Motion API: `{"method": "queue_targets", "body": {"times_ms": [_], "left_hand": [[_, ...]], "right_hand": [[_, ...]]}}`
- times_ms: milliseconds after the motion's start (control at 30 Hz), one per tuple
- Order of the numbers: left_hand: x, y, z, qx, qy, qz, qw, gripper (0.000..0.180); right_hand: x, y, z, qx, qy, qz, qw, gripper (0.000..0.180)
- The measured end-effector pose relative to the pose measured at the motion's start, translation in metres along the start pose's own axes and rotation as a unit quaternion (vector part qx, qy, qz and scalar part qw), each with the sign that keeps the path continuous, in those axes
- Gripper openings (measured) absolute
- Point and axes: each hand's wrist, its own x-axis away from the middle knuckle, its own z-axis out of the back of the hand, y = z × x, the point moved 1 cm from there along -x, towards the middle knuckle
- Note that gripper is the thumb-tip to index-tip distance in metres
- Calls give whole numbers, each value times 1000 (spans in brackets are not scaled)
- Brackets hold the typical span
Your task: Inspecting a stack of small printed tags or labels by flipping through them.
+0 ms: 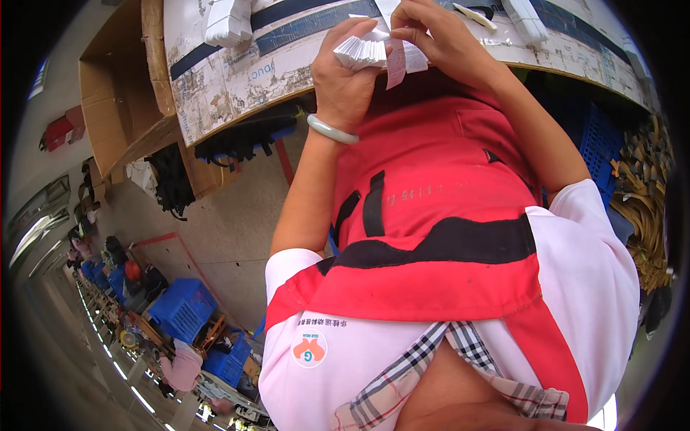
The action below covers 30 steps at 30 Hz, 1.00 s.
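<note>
A worn, paper-covered worktable fills the upper background. Just before its edge, a fanned stack of white paper tags is gripped in the left hand, its long axis roughly level. One strip is pinched by the right hand, directly beside. The tags' far ends are hidden by fingers.

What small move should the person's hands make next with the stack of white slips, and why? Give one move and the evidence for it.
Probably the right hand should pull the single slip clear of the stack of white slips. The left hand grips the stack fanned at its edge, and the right fingers already pinch one slip hanging loose beside it, above the worktable.
</note>
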Motion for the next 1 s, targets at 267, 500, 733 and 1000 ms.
{"method": "queue_targets", "body": {"times_ms": [267,500,733,1000], "left_hand": [[8,22,11,210,-50,253,943,22],[7,30,8,266,-43,305,913,18],[15,21,7,237,-29,238,942,17],[23,16,4,214,-21,225,950,13]], "right_hand": [[11,-17,13,-230,-53,-93,967,10],[17,-8,1,-273,-26,-117,955,12],[21,-5,-3,-255,-67,-119,957,14],[25,-3,-9,-268,-74,-143,950,13]]}}
